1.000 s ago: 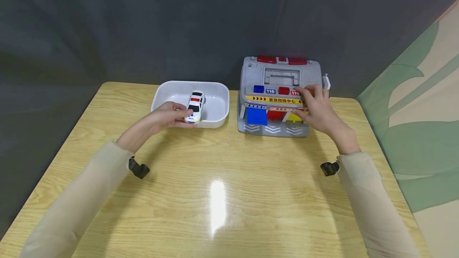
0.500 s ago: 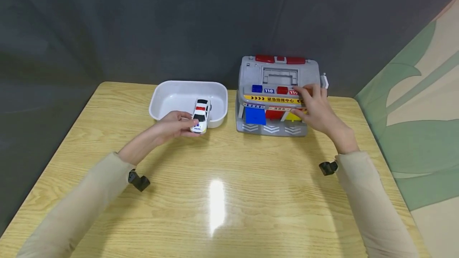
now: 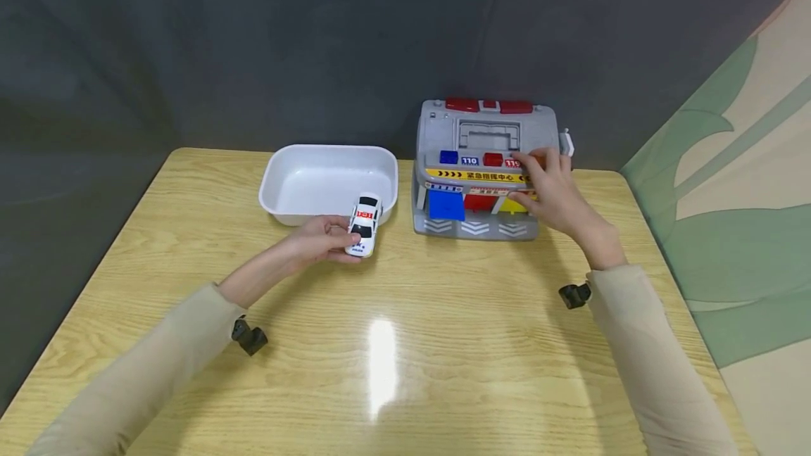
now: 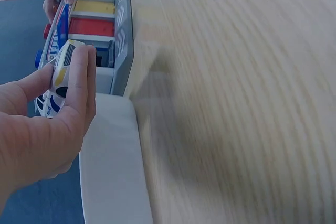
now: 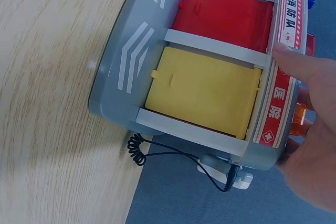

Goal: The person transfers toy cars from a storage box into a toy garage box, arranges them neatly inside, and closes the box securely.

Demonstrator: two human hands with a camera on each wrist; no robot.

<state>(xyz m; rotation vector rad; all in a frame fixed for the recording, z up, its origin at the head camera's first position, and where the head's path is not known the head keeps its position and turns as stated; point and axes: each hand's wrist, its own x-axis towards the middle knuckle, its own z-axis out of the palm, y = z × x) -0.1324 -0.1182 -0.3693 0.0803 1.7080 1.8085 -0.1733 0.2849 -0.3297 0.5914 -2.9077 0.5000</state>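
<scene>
My left hand (image 3: pixel 323 239) pinches a white toy police car (image 3: pixel 365 225) between thumb and fingers, above the front right rim of a white tub (image 3: pixel 279 215). The car has a red roof light and dark windows. My right hand (image 3: pixel 560 195) grips the upper front edge of a grey toy rescue station (image 3: pixel 437 132), thumb at the front sign and fingers over the top. The station's blue door (image 3: pixel 446 205) is swung up from its bay. Its red door (image 5: pixel 223 17) and yellow door (image 5: pixel 202 90) are down.
A wooden table (image 3: pixel 304 371) carries everything, with a dark curtain (image 3: pixel 317 41) behind it. A patterned panel (image 3: pixel 747 252) stands at the right. From the station's side hangs a coiled black cord (image 5: pixel 137 150) with a white handset.
My left hand has brought the police car from over the tub toward the front and right, to its front rim. My right hand keeps its grip on the station.
</scene>
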